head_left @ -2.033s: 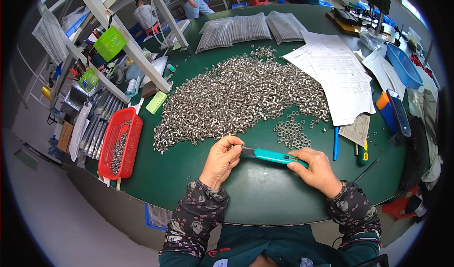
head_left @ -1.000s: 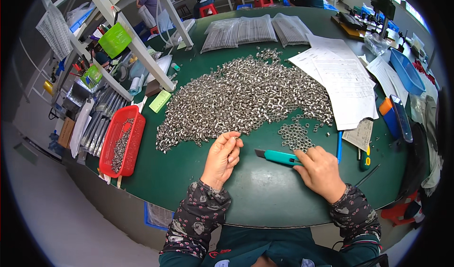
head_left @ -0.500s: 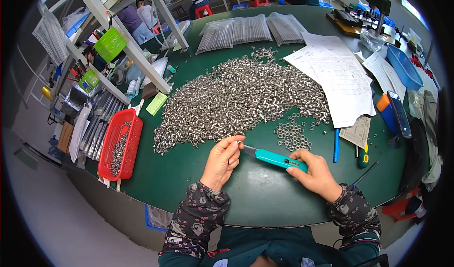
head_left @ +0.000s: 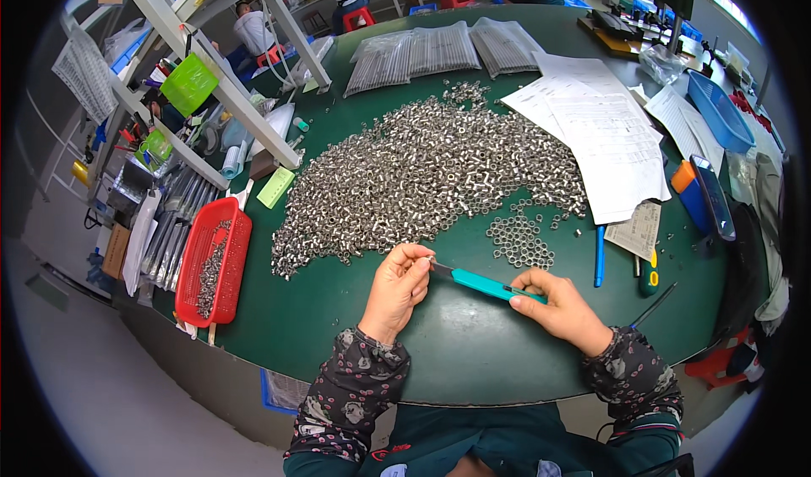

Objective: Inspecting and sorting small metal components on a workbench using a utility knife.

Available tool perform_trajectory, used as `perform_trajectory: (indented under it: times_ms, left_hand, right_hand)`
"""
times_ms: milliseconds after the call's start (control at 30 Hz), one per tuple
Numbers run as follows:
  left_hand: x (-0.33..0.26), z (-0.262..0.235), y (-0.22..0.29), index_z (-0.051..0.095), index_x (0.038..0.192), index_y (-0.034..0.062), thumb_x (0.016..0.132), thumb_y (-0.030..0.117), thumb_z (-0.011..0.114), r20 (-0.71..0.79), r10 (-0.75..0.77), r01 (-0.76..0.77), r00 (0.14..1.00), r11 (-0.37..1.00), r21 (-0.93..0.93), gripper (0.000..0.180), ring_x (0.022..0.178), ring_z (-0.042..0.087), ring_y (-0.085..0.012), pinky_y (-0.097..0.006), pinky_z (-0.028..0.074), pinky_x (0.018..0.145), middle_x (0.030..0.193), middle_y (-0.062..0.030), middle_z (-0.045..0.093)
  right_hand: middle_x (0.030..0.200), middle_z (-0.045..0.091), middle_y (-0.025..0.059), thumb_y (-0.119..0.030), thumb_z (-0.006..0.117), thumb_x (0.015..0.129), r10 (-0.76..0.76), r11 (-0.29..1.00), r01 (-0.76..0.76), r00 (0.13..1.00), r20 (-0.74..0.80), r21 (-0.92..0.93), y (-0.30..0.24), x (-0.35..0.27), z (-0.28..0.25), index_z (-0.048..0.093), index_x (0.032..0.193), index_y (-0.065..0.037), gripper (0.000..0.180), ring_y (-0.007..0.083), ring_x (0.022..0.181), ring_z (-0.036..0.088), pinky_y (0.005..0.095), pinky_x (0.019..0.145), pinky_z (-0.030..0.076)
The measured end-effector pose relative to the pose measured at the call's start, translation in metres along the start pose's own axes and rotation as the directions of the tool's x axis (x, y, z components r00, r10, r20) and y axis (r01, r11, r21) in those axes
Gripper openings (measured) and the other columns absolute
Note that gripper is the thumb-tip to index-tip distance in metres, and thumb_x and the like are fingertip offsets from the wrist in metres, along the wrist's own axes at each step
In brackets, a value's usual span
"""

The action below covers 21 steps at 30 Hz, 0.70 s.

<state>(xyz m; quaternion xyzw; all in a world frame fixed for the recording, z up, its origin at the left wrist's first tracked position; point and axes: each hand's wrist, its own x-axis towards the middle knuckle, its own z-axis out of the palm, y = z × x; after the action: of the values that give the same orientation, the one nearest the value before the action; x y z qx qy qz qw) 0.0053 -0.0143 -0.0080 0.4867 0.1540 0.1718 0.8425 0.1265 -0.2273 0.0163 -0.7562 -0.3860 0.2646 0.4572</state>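
My left hand (head_left: pixel 394 289) pinches a small metal ring (head_left: pixel 432 258) between thumb and forefinger, mostly hidden by the fingertips. In my right hand (head_left: pixel 564 310) is a teal utility knife (head_left: pixel 480 283), gripped at its handle end. Its blade points left and meets the ring or lies right at it; exact contact is too small to tell. Beyond both hands spreads a large heap of small silver metal sleeves (head_left: pixel 414 173). A flat cluster of similar rings (head_left: pixel 519 242) lies between the heap and the knife.
On the left stand a red basket (head_left: pixel 239 261) with metal pieces and a grey shelf frame (head_left: pixel 245 120). Papers (head_left: pixel 612 160), a blue pen (head_left: pixel 599 257) and a phone (head_left: pixel 714 198) lie right on the green table (head_left: pixel 473 350). Bagged rods (head_left: pixel 443 52) line the back.
The knife has rolled in my right hand, so a narrower side of its handle now shows. Its blade tilts more beside my left fingertips. Both hands stay nearly in place.
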Motion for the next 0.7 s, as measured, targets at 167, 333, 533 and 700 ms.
perform_trajectory:
  times_ms: [167, 333, 533, 700]
  left_hand:
    - [0.000, -0.002, -0.002, 0.053, 0.095, 0.0024, 0.087, 0.006, 0.052, 0.002, 0.012, -0.012, 1.000, 0.999, 0.049, 0.009, 0.047, 0.033, -0.0010, -0.015, 0.022, 0.037, 0.074, 0.0006, 0.050]
    - [-0.002, -0.001, -0.001, 0.052, 0.094, 0.0027, 0.088, 0.007, 0.051, -0.026, -0.029, 0.026, 0.999, 0.996, -0.090, 0.008, 0.047, 0.034, -0.0015, -0.015, 0.023, 0.037, 0.075, -0.0005, 0.051]
    - [-0.001, -0.001, 0.001, 0.051, 0.094, 0.0036, 0.088, 0.008, 0.049, -0.064, -0.044, 0.036, 0.997, 0.993, -0.117, 0.007, 0.047, 0.034, -0.0016, -0.014, 0.024, 0.036, 0.079, -0.0025, 0.053]
    - [-0.001, 0.002, 0.000, 0.051, 0.095, 0.0037, 0.088, 0.007, 0.050, -0.050, -0.010, 0.007, 0.999, 0.998, -0.063, 0.008, 0.046, 0.034, -0.0012, -0.014, 0.023, 0.036, 0.078, -0.0017, 0.053]
  right_hand:
    - [0.076, 0.060, 0.0141, -0.021, 0.065, 0.074, -0.182, 0.975, 0.150, 0.961, -0.210, -0.162, -0.002, -0.004, 0.006, 0.058, 0.091, -0.002, 0.026, 0.0297, 0.066, 0.059, 0.0345, 0.057, 0.045]
    - [0.077, 0.060, 0.0140, -0.020, 0.065, 0.074, -0.378, 0.910, 0.289, 0.873, -0.308, -0.298, -0.003, -0.004, 0.012, 0.057, 0.091, -0.003, 0.025, 0.0300, 0.066, 0.059, 0.0347, 0.057, 0.045]
    - [0.076, 0.060, 0.0138, -0.020, 0.065, 0.075, -0.184, 0.980, 0.166, 0.964, -0.193, -0.108, 0.002, -0.002, 0.008, 0.057, 0.091, -0.004, 0.025, 0.0291, 0.065, 0.059, 0.0344, 0.057, 0.045]
    - [0.073, 0.061, 0.0109, -0.016, 0.065, 0.075, -0.102, 0.994, 0.096, 0.988, -0.120, -0.052, 0.001, -0.001, 0.005, 0.058, 0.091, 0.001, 0.024, 0.0156, 0.062, 0.057, 0.0282, 0.056, 0.044]
